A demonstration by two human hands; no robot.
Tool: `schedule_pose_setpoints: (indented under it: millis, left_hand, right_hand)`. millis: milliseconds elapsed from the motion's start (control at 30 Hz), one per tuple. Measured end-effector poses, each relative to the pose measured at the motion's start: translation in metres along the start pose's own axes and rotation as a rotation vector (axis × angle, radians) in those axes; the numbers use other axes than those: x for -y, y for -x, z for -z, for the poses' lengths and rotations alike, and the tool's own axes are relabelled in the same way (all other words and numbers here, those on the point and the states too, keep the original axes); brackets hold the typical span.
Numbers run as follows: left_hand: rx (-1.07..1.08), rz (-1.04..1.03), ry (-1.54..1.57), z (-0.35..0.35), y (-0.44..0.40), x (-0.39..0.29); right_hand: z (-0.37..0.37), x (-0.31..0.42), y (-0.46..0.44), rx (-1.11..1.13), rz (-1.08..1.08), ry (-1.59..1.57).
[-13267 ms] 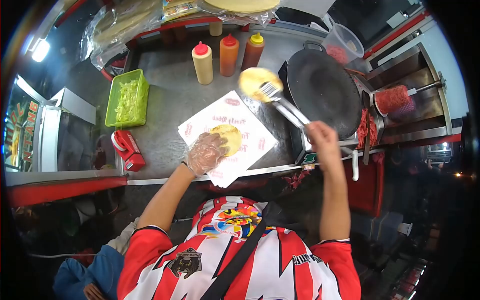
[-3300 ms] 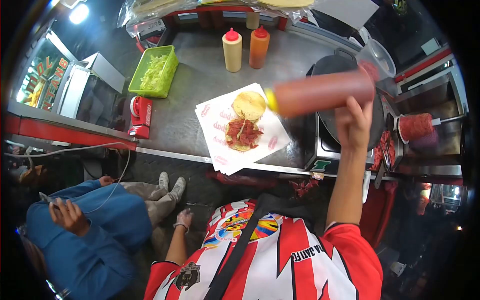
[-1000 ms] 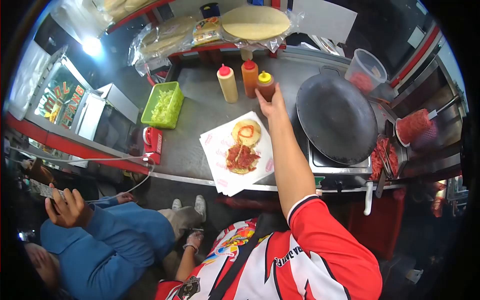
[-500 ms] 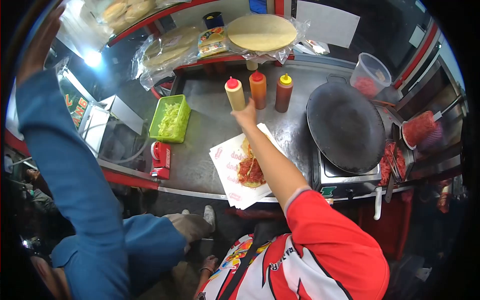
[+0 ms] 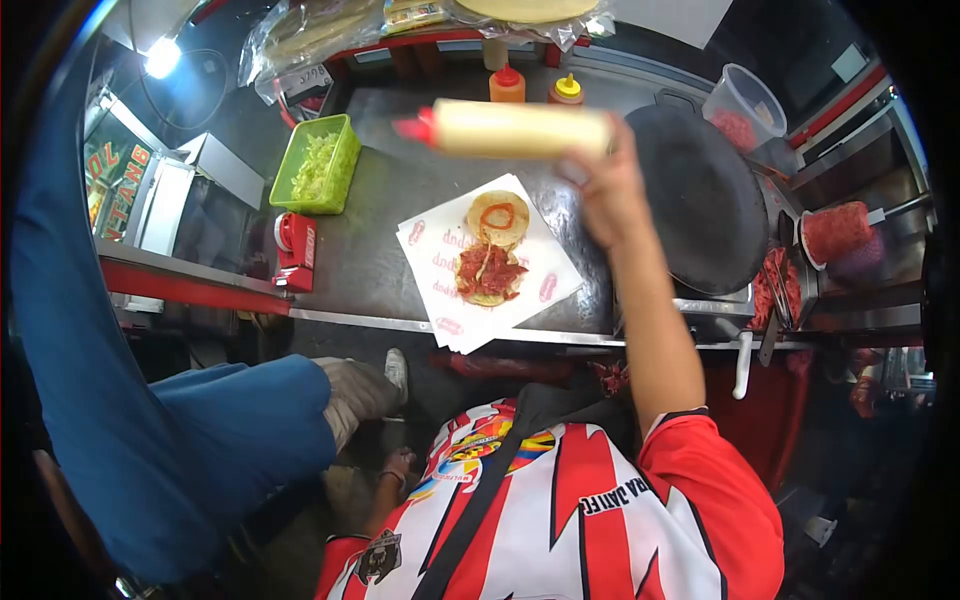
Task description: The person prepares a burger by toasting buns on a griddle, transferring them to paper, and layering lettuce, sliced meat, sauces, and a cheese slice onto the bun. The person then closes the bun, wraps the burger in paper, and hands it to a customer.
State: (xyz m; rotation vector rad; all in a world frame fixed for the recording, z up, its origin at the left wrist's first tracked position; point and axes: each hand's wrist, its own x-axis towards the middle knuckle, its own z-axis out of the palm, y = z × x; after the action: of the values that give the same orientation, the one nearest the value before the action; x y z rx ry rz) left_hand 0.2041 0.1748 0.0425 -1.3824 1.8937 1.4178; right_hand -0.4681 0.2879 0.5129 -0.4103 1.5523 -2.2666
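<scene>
My right hand (image 5: 607, 190) grips a squeeze bottle (image 5: 520, 130) of cream-coloured sauce by its base. The bottle is blurred and lies sideways in the air, its red nozzle pointing left. On the counter below it, an opened bun (image 5: 500, 220) rests on white printed paper (image 5: 545, 275). A ring of red-orange sauce marks the bun's far half, and shredded reddish meat (image 5: 488, 273) with pale streaks covers the near half. Low beside my body is my left hand (image 5: 398, 463), away from the counter; its fingers are too small and dark to make out.
Two more sauce bottles, one red-capped (image 5: 507, 84) and one yellow-capped (image 5: 566, 89), stand behind. A green basket of shredded lettuce (image 5: 320, 165) and a red device (image 5: 294, 252) are left. A black griddle (image 5: 690, 200) and knife (image 5: 743, 366) are right. A blue-sleeved person (image 5: 250, 410) stands left.
My right hand has lifted the cream sauce bottle off the counter, brought it right and closer, and tipped it sideways. The bun is now uncovered by my arm. The view has shifted.
</scene>
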Motion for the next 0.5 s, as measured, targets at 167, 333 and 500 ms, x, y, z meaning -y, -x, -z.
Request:
schedule_pose_setpoints:
  millis: [167, 333, 500]
  left_hand:
    - [-0.014, -0.107, -0.148, 0.03, -0.019, -0.066]
    - [-0.031, -0.156, -0.038, 0.009, -0.041, -0.035]
    - [-0.07, -0.025, -0.065, -0.009, 0.004, -0.058]
  right_hand:
    - [-0.012, 0.102, 0.0, 0.235, 0.229, 0.125]
    - [-0.011, 0.092, 0.045, 0.031, 0.537, 0.133]
    - [0.001, 0.092, 0.051, 0.169, 0.181, 0.192]
